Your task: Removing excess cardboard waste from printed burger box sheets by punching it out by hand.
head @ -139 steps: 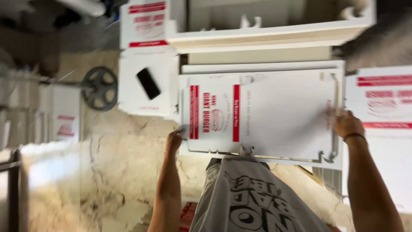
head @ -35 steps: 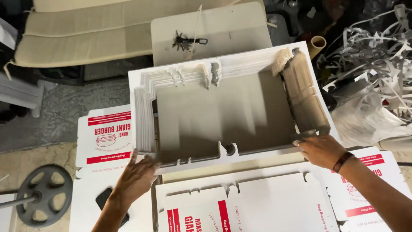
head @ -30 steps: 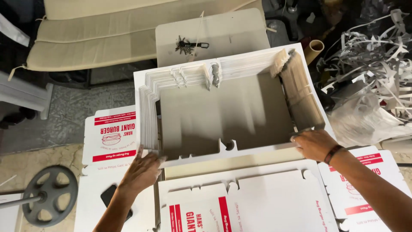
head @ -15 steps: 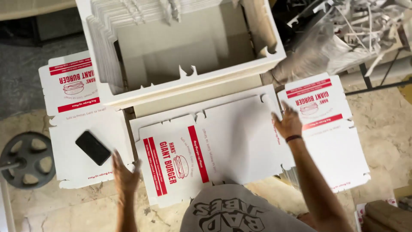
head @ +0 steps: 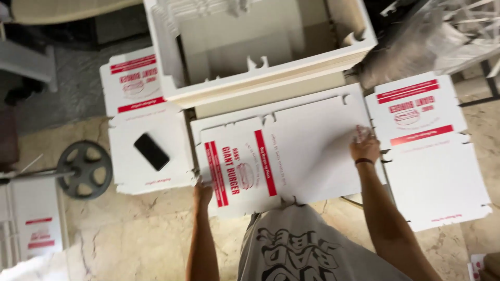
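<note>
A flat, unfolded white cardboard box blank [head: 307, 151] with red printing lies on top of a stack in front of me. My left hand [head: 203, 191] grips its near-left corner. My right hand [head: 364, 147], with a dark band on the wrist, holds its right edge. Just beyond the blank stands an open white box [head: 250, 83] with more flat blanks stood along its inner walls.
More flat blanks lie to the left [head: 143, 125] and right [head: 432, 151]; a black phone [head: 151, 151] rests on the left one. A grey weight plate on a bar [head: 83, 169] lies on the marble floor at left. Shredded paper scraps [head: 458, 26] pile at top right.
My view has swung down from the open box to the stack. Both hands left the box's front rim and took hold of the top blank's edges.
</note>
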